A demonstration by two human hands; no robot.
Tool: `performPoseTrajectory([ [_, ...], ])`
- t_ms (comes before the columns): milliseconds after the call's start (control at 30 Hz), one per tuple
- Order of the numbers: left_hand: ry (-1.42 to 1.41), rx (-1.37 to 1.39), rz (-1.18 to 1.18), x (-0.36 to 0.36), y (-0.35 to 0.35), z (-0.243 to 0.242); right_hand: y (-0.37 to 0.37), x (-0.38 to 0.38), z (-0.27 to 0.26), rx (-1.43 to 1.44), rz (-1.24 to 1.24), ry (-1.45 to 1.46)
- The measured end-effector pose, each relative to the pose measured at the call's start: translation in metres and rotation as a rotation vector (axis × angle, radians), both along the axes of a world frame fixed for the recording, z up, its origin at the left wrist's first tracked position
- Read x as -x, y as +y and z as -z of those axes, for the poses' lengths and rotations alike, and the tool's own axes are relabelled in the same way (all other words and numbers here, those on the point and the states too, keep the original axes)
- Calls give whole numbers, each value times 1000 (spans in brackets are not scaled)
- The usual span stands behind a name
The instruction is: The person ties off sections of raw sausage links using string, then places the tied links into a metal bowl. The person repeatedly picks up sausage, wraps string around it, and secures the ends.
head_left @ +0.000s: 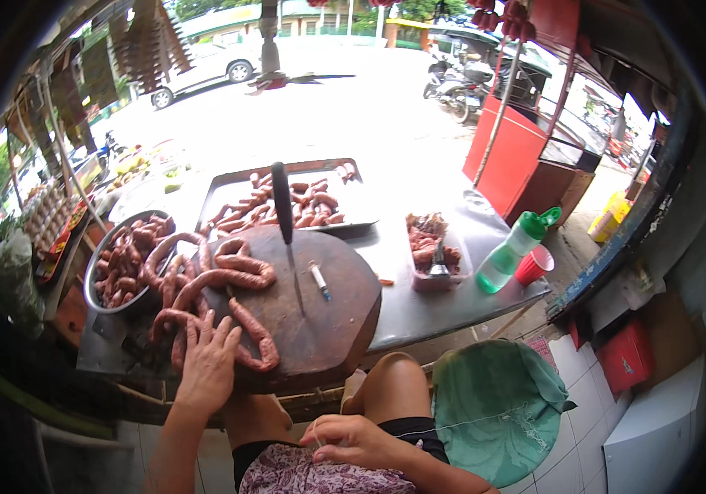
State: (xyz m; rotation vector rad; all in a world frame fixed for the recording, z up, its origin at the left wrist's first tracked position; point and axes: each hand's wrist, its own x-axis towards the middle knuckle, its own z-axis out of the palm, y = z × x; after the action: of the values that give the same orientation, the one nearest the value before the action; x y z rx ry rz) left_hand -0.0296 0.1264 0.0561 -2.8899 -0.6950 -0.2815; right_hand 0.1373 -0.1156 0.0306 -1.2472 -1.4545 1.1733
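My left hand point(208, 364) lies palm down, fingers spread, on a loop of raw sausage links point(257, 327) at the near left of a round wooden chopping block point(334, 321). Over my lap, my right hand point(356, 439) pinches a thin white string point(452, 425), which trails right onto a green cloth point(495, 407). More coiled sausage point(229, 278) runs from the block to a metal basin point(90, 293) heaped with short links. A knife point(282, 204) stands upright with its tip on the wood. Beside it lies a small white tube-like item with a blue end point(319, 281).
Behind the block, a metal tray point(359, 231) holds several links. To the right stand a plastic tub of raw meat point(433, 247), a green-capped bottle point(507, 259) and a red cup point(535, 262). Egg trays point(47, 216) are at far left. The metal table's edge point(452, 327) faces my knees.
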Motion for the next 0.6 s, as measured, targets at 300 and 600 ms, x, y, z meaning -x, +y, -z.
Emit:
performPoseTrajectory([
  [300,-388,899,-261,36,92,-80,3,26,7,9,-175,-37],
  [600,-802,1445,-126,97,63,-95,75,58,5,173,-340,349],
])
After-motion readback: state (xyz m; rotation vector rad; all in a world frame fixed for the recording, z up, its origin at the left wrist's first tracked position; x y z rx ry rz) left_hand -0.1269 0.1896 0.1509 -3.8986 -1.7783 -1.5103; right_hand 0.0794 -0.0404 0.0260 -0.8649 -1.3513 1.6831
